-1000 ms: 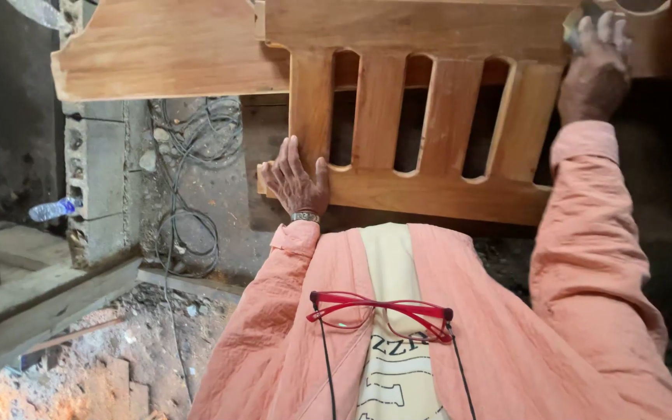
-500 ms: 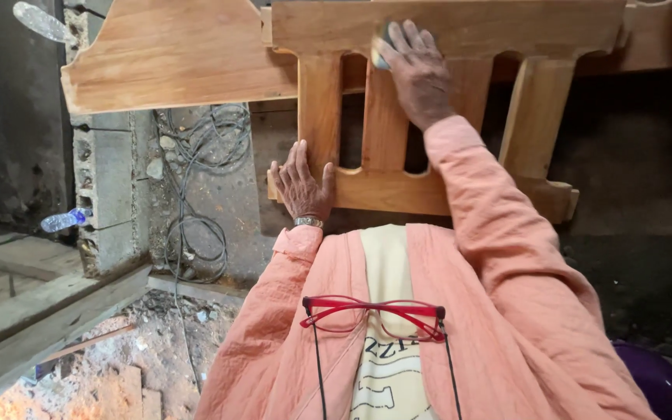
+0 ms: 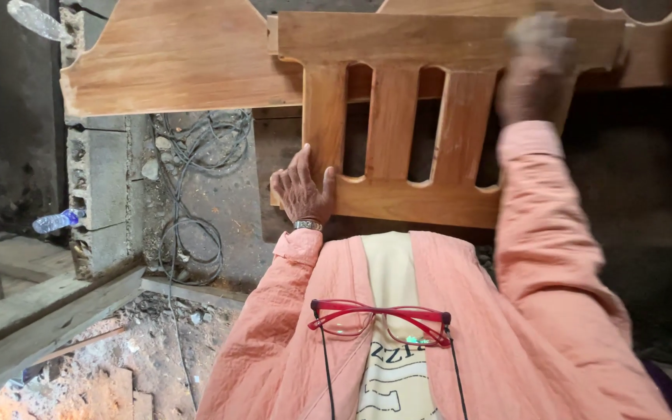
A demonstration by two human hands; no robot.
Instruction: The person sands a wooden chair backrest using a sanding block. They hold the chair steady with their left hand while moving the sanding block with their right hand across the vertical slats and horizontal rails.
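My left hand lies open on the slatted wooden panel's lower corner; my right hand, blurred, grip unclear, presses its top rail.

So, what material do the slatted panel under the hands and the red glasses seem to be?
Slatted panel: apparently bare, unvarnished wood, with visible grain and a matte tan surface. Red glasses: probably glossy plastic frame with clear lenses, hanging on thin dark cords.

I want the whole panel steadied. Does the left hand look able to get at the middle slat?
Probably yes: the left hand rests on the slatted wooden panel's lower left corner, and the middle slat stands bare, nothing between.
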